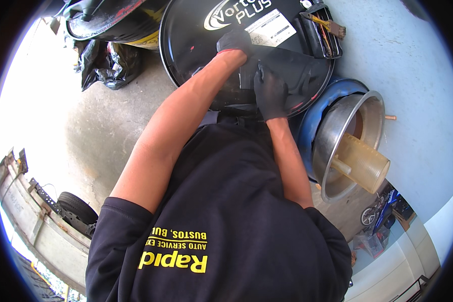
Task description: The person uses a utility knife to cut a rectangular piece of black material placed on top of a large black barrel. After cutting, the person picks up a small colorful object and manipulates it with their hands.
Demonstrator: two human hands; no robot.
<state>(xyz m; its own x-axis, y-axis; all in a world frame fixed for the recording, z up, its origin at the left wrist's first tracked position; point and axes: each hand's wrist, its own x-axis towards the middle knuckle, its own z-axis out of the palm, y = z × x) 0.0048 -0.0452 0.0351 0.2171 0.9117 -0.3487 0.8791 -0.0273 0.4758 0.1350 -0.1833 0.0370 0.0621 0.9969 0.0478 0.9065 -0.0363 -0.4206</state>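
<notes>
dark sheet point(287, 70) on black drum lid point(196, 30), long axis running left-right, wide end toward right. left hand point(234, 41) pressing flat on upper left edge, fingers together; right hand point(270, 93) pinching lower edge, clamped on sheet. probably smoothing or positioning step; next move likely needs steady pressure. steel bowl point(337, 146) with plastic jug point(362, 163) nearby, right.

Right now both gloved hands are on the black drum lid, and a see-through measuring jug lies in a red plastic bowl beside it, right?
Nearly. The head view shows the left hand and right hand on the black drum lid, but the measuring jug lies in a shiny metal bowl, not a red plastic one.
</notes>
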